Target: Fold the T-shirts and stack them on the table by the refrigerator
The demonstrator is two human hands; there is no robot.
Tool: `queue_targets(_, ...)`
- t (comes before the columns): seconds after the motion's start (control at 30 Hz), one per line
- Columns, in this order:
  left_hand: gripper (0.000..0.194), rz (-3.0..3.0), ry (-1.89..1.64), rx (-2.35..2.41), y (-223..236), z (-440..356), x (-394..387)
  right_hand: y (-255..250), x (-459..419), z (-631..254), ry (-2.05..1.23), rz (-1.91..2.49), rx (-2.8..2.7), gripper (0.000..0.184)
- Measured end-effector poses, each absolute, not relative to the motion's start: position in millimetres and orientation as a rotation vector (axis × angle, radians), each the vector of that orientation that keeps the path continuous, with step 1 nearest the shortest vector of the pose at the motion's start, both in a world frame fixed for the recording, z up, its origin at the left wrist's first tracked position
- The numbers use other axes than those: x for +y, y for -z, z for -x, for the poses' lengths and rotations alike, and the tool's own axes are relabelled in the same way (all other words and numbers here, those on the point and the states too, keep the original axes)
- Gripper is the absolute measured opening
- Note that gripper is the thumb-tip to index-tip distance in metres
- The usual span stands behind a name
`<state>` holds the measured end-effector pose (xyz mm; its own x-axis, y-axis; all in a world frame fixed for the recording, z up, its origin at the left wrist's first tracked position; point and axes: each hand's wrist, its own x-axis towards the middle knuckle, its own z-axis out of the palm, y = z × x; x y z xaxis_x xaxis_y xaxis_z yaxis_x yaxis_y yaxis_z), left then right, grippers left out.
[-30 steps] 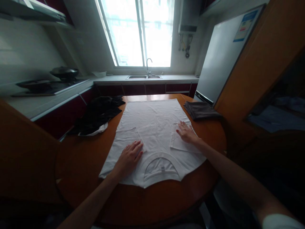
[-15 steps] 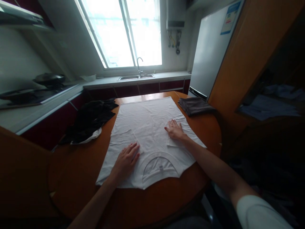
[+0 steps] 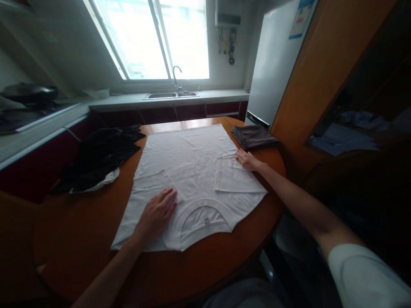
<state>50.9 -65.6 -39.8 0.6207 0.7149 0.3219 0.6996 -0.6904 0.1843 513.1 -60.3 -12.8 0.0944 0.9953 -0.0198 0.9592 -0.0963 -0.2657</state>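
Note:
A white T-shirt (image 3: 189,167) lies spread flat on a round wooden table (image 3: 96,239), collar toward me, both sleeves folded inward. My left hand (image 3: 156,212) rests flat on the shirt's near left shoulder, fingers stretched out beside the folded left sleeve. My right hand (image 3: 247,160) lies palm down at the shirt's right edge, at the far corner of the folded right sleeve, fingers extended. Neither hand holds anything.
A heap of dark clothes (image 3: 96,156) lies on the table's left side. A folded brown cloth (image 3: 253,136) sits at the far right, close to my right hand. Behind are a counter with a sink (image 3: 171,95), a window, and a white refrigerator (image 3: 272,64).
My right hand has slid outward and farther away, from the middle of the folded right sleeve to the shirt's right edge. My left hand stays pressed in place. The camera turned right.

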Motion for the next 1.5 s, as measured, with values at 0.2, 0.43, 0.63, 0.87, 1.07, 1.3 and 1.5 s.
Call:
queue_targets(0.2,0.047,-2.769,-0.55,1.227,36.8,-51.1,-69.6,38.5,-64.3,-530.3,-0.179,2.109,-1.928,0.058)
queue_targets(0.43,0.045,-2.741,-0.558,1.251,35.6,-51.7,-71.8,47.6,-63.1,-533.3,-0.128,2.032,-1.815,0.057)
queue_targets(0.63,0.043,-2.73,-0.546,1.242,35.6,-50.8,-75.3,58.2,-58.0,-538.7,-0.119,1.979,-1.718,0.053)
queue_targets(0.87,0.04,-2.67,-0.679,1.235,29.1,-54.1,-80.4,57.7,-62.9,-542.5,-0.177,1.795,-1.585,0.066)
queue_targets(1.07,0.037,-2.605,-1.002,1.346,22.4,-53.1,-83.3,55.0,-67.6,-544.8,-0.229,1.798,-1.513,0.063)
queue_targets(1.3,0.04,-2.616,-0.894,1.462,30.0,-48.8,-81.4,56.1,-67.8,-546.6,-0.21,1.816,-1.489,0.056)
queue_targets(1.5,0.043,-2.633,-0.683,1.522,30.6,-48.6,-84.5,62.6,-64.3,-551.6,-0.21,1.777,-1.446,0.054)
